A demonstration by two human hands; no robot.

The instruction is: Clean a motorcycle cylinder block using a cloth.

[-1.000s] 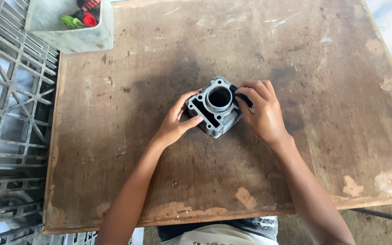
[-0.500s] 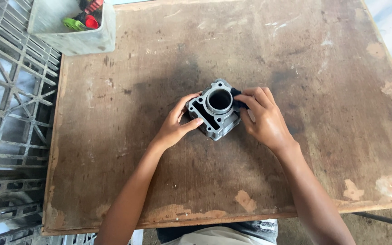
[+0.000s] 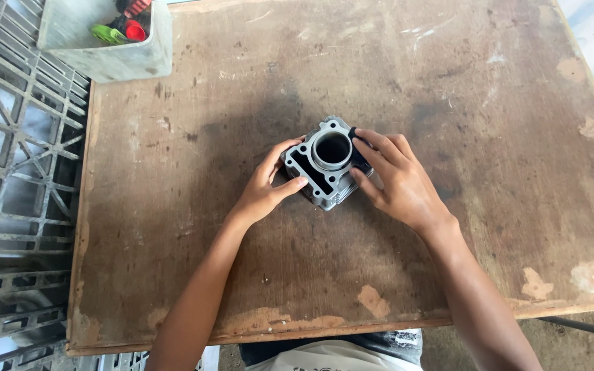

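Both hands clasp a grey metal engine cylinder [image 3: 326, 163] standing bore-up on the worn wooden table [image 3: 448, 82]: the left hand [image 3: 267, 185] pinches its left side, the right hand [image 3: 397, 182] wraps its right. Well beyond the left hand, at the table's far corner, a pale plastic tub [image 3: 115, 58] holds green and red items.

No packages, labels, signs or screens in view.
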